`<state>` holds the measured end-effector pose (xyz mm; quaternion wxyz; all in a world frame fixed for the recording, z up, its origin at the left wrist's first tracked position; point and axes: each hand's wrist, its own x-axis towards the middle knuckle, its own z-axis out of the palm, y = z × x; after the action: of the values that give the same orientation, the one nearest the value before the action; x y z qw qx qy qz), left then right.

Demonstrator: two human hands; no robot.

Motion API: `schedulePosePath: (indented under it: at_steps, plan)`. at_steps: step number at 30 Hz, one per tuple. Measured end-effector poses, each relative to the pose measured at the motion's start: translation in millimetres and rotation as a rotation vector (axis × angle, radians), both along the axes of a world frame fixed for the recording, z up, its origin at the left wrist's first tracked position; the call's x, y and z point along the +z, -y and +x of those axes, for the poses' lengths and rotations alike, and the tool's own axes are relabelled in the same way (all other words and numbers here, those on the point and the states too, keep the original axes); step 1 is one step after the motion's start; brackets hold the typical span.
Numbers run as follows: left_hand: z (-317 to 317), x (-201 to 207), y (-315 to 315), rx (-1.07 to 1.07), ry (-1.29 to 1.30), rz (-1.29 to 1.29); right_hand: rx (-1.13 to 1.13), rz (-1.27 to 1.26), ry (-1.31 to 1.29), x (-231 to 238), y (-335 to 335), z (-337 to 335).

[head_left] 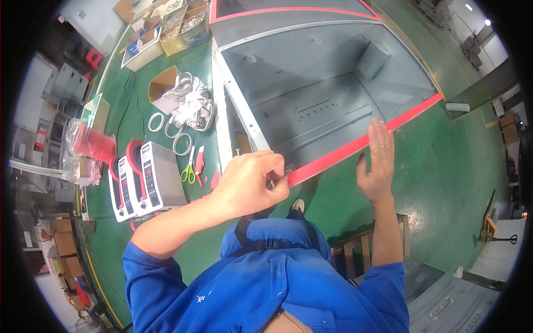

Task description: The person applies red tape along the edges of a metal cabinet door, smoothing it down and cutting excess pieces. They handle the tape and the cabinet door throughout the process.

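Observation:
A grey metal cabinet shell lies in front of me with its hollow inside facing up. Red tape runs along its near edge, from the near left corner to the far right one. At the left corner my left hand is closed in a pinch on the end of this tape. My right hand is open, its fingers straight and together, with the fingertips against the tape about two thirds along the edge. Whether its palm touches the cabinet's side is hidden.
On the green surface to the left are two tape dispensers, green-handled scissors, a red knife, tape rings and a pile of pale cloth. Bins of small parts stand beyond. A second red-edged cabinet lies behind.

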<state>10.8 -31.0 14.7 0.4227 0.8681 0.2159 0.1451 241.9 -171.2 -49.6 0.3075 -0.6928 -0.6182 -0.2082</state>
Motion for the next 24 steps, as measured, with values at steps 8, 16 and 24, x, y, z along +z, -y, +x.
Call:
schedulePosePath:
  at_steps: [8,16,24]
  plan:
    - [1.0,4.2,-0.4,-0.015,-0.018,0.049,-0.002,-0.021,-0.006,3.4,0.8,-1.2]
    - [0.5,4.7,0.0,-0.021,-0.036,0.076,-0.004,-0.028,0.003,3.3,1.1,-1.5]
    - [0.3,3.0,0.7,-0.034,0.003,0.079,-0.006,-0.026,0.003,3.8,0.2,-2.0]
